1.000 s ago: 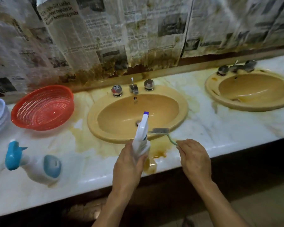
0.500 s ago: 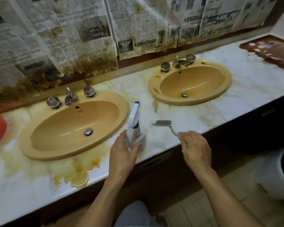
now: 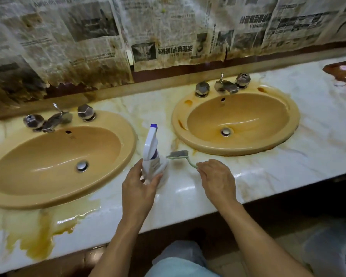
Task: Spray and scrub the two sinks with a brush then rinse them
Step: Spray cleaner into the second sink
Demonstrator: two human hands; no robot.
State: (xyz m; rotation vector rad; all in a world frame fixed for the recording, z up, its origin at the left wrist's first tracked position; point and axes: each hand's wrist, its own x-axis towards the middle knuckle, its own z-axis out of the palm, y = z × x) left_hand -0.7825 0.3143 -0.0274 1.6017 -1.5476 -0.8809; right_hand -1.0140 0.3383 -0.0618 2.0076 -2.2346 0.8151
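Head view, two sinks before scrubbing; the left hand is gripping the lower body of the spray bottle, thumb on one side and fingers curled round the other, so that the bottle is standing upright just above the countertop with its nozzle pointing away from the person; the right hand is pinching the near end of the brush handle between curled fingers, leaving the head free and reaching forward, just beside the bottle; both tools are sitting over the strip of marble between the left sink and the right sink, a placement that is putting either basin within reach of either hand; both basins are looking dry and free of foam, so the spraying is judged not yet begun; the bottle hand is lying nearer the left sink, the brush head nearer the rim of the right sink, though which basin is being chosen first cannot be told; brown-yellow stains are spreading over the marble below the left sink and ringing the right sink's rim, suggesting where scrubbing is going to matter most; the taps are standing behind each basin for the rinse; stained newspaper is covering the wall behind
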